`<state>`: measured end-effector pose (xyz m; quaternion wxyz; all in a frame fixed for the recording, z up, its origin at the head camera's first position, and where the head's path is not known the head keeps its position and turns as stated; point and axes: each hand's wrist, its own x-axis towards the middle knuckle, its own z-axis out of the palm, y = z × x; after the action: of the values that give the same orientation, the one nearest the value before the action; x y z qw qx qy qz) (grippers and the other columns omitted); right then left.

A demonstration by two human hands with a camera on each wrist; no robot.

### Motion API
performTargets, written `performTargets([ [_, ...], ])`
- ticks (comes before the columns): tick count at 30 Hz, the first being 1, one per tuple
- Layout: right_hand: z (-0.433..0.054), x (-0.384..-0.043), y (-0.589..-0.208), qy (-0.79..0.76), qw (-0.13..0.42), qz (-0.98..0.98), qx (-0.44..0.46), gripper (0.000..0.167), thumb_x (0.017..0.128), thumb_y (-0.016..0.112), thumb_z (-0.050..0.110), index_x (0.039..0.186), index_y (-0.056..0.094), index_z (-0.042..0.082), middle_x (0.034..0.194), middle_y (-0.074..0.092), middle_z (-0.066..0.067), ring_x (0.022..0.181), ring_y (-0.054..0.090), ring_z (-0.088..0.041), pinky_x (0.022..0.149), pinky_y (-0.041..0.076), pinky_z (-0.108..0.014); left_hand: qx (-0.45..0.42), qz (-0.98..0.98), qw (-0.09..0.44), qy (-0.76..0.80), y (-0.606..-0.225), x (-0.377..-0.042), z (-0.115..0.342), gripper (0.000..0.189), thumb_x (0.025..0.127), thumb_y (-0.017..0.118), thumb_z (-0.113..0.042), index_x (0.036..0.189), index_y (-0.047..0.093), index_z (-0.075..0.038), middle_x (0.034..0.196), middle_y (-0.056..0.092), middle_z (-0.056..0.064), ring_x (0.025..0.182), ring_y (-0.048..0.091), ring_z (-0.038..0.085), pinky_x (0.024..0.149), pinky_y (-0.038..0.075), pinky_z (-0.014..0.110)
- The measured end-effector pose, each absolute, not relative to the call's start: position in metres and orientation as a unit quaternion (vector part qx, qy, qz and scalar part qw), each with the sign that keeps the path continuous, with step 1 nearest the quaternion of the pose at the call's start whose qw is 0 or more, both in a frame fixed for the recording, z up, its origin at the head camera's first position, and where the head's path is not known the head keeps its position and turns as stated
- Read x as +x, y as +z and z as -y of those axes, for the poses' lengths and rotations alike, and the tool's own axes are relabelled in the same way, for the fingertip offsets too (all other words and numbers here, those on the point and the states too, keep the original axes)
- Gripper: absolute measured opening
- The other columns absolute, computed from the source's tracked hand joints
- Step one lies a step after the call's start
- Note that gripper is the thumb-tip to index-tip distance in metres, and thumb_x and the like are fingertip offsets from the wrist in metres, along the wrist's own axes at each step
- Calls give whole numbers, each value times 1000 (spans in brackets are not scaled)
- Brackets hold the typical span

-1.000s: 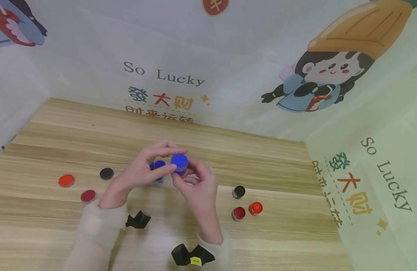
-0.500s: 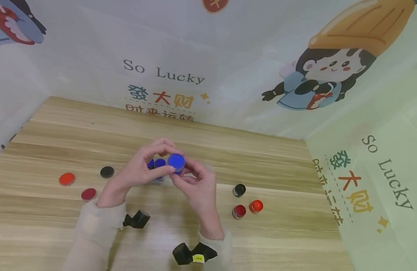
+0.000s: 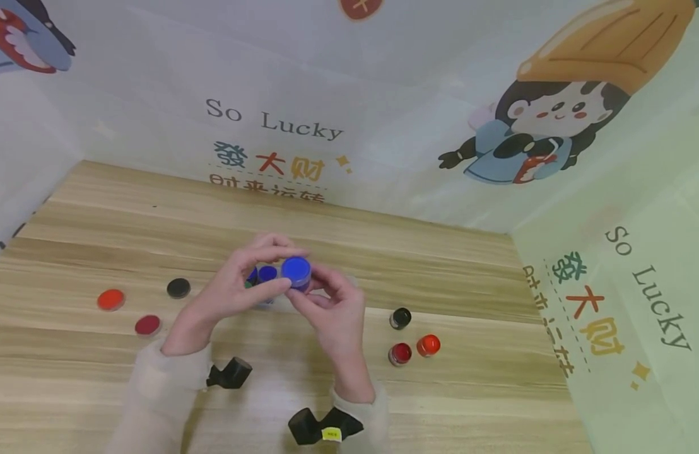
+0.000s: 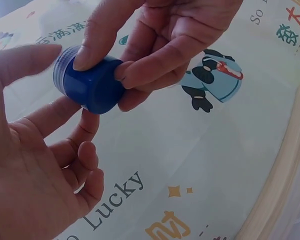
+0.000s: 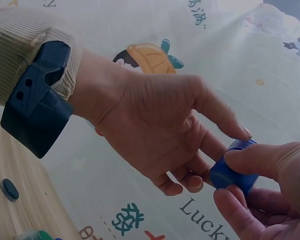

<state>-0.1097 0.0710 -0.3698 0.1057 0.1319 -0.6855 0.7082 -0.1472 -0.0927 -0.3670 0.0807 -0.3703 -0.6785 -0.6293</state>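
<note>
A small blue paint jar (image 3: 296, 271) with a clear ridged lid (image 4: 63, 71) is held up between both hands, above the table. My left hand (image 3: 238, 277) pinches the lid between thumb and fingers, its other fingers loosely bent in the left wrist view. Thumb and fingers of my right hand (image 3: 331, 309) grip the jar's blue body (image 4: 94, 86) from the other side. Behind the left hand stand more small jars, one blue (image 3: 267, 273) and one with some green (image 3: 248, 284), partly hidden by that hand.
On the table's left lie three round lids: orange-red (image 3: 111, 299), black (image 3: 178, 288) and dark red (image 3: 147, 325). To the right stand three small jars: black (image 3: 400, 318), dark red (image 3: 400, 354) and orange-red (image 3: 428, 345). A printed cloth (image 3: 395, 126) walls in the wooden table (image 3: 452, 410).
Both hands have shifted slightly left with the jar over the second. The left hand's fingers bent at the lid and then straightened again, while the right hand keeps its grip.
</note>
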Motion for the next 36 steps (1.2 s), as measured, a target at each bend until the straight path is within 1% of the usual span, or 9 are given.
performTargets([
  [2,-71,-110,-371,711,101,684,132,34,74,71,-12,107,62,-13,93,62,-24,77,59,-8,67,54,-26,-368,674,79,-636,-367,-147,94,33,82,64,2,115,65,-6,108,58,5,102,48,19,83,38,33],
  [7,-70,-109,-371,712,99,681,141,32,75,70,-11,106,63,-13,92,62,-25,77,59,-8,66,54,-27,-326,699,84,-631,-366,-146,93,30,72,75,4,99,65,-5,101,58,1,94,46,20,79,33,31],
  [9,-70,-109,-371,711,100,680,148,31,76,70,-11,106,62,-13,92,62,-26,77,59,-8,67,54,-28,-324,706,85,-624,-367,-146,93,33,70,76,3,100,64,-5,102,58,0,92,46,20,78,32,30],
  [15,-69,-109,-372,714,95,679,144,32,75,71,-11,106,62,-13,91,62,-25,77,59,-8,67,54,-28,-368,683,84,-626,-368,-147,97,36,79,67,3,114,65,-7,109,57,4,102,46,19,83,37,33],
  [21,-69,-110,-373,716,92,678,137,32,76,70,-10,107,63,-12,91,62,-25,76,59,-7,66,54,-28,-319,710,88,-622,-368,-148,93,31,70,77,3,95,63,-8,99,56,1,94,45,18,79,32,31],
  [23,-69,-110,-373,718,95,676,138,32,75,70,-11,107,62,-13,91,62,-25,76,59,-7,66,54,-28,-319,716,89,-615,-368,-148,93,34,69,77,0,99,62,-8,101,56,1,93,44,17,79,31,31],
  [28,-69,-110,-373,722,95,673,132,34,75,71,-10,107,62,-12,92,62,-24,76,59,-8,67,54,-27,-350,700,87,-617,-369,-148,94,34,79,69,0,112,64,-3,109,57,4,102,45,18,84,34,34],
  [33,-68,-110,-372,733,80,665,121,32,76,70,-12,106,62,-13,92,62,-24,75,59,-7,67,54,-26,-312,708,92,-627,-368,-148,92,28,71,76,3,95,64,-5,99,56,0,97,44,17,80,31,32],
  [36,-68,-110,-372,736,79,661,121,31,76,69,-13,106,61,-14,92,62,-26,75,59,-8,66,54,-25,-302,721,100,-615,-368,-147,91,34,68,78,2,96,62,-8,99,56,-3,94,43,15,79,31,31],
])
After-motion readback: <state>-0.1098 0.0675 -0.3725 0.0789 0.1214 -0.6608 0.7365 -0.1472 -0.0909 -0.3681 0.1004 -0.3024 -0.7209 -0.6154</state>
